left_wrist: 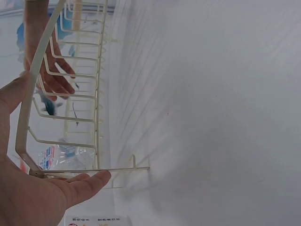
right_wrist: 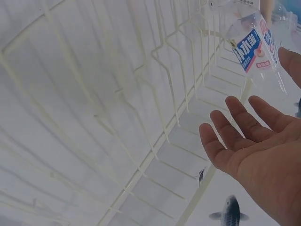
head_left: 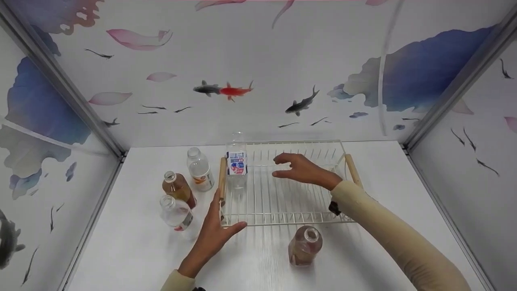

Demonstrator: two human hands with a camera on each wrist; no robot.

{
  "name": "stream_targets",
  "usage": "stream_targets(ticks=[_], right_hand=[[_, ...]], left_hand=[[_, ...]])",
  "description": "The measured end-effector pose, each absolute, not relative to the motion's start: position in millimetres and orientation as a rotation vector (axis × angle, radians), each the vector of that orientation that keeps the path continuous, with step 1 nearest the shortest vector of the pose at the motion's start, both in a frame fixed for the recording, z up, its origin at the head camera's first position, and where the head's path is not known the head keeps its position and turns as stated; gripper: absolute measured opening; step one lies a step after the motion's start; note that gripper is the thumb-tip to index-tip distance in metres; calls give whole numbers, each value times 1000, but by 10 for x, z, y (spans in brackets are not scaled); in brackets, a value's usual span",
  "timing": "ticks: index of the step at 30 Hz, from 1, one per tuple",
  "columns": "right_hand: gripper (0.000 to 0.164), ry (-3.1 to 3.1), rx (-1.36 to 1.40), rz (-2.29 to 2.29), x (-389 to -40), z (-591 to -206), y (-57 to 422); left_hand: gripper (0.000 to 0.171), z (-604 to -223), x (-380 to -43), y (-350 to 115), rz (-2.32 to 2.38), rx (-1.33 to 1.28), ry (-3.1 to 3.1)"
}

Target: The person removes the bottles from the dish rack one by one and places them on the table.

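A white wire dish rack [head_left: 288, 220] with wooden handles stands on the table. My left hand [head_left: 216, 226] touches its front left corner, the thumb along the front rim and straight fingers along the left side; the left wrist view shows this hand [left_wrist: 42, 193] against the rails. Over the middle of the rack, my right hand [head_left: 305, 169] holds nothing, its fingers apart and loosely bent. A clear plastic bottle [head_left: 236, 163] with a blue and white label is at the rack's left end. The right wrist view shows that bottle [right_wrist: 256, 44] beyond the fingertips of my right hand [right_wrist: 263, 150].
Left of the rack stand a clear bottle [head_left: 200, 171], a bottle of brown liquid [head_left: 179, 189] and another clear bottle [head_left: 176, 213]. A brownish bottle [head_left: 303, 248] stands before the rack. Printed panels [head_left: 258, 60] enclose the white table [head_left: 129, 238] at the back and sides.
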State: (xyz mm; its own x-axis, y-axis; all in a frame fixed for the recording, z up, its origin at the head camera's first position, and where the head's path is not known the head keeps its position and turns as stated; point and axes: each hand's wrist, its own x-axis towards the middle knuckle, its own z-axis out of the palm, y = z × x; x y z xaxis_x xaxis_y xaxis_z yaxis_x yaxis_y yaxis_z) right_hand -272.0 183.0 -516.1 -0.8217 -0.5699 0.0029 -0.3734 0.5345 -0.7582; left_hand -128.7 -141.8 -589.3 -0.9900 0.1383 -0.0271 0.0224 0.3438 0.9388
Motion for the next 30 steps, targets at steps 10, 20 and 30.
stream_targets(ticks=[10,20,30], right_hand=[[62,2540,-761,-1111,-2868,-5226,1533],[73,2513,-668,-1148,-2957,-5380,1413],[75,2506,-649,-1167,-3003,-5386,1238]], left_hand=[[135,-5885,-1280,-1428,1674,91,2516],[136,-5871,-1302,-1389,1663,82,2521],[136,-5854,-1304,-1409,1643,82,2517]])
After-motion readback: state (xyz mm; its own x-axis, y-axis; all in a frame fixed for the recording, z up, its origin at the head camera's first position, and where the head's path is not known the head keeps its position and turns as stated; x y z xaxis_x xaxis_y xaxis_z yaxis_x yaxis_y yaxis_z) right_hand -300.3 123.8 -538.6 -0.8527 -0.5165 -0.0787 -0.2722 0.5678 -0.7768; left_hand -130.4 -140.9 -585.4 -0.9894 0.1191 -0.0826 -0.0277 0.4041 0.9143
